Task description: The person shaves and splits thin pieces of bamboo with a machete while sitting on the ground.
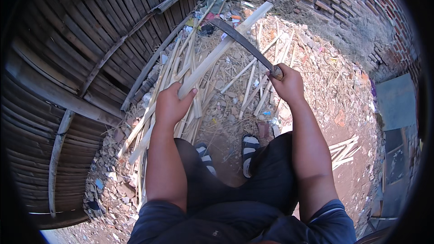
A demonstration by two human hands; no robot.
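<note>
My left hand (pixel 170 105) is closed around a long, pale bamboo strip (pixel 209 64), which slants from beside my left leg up to the far right. Its far end is raised over the littered ground. In my right hand (pixel 289 85) is the short wooden handle of a sickle (pixel 251 49) with a dark curved blade. That blade crosses the strip beyond my left hand, its tip pointing to the far left. Whether the edge touches or bites into the strip, I cannot tell.
Several pale strips (pixel 175 65) lie in a heap at the left, and a smaller bundle (pixel 343 151) at the right. A slatted wall (pixel 68 40) stands left, a brick wall (pixel 325 7) at the back. Rubble and straw surround my sandalled feet (pixel 250 149).
</note>
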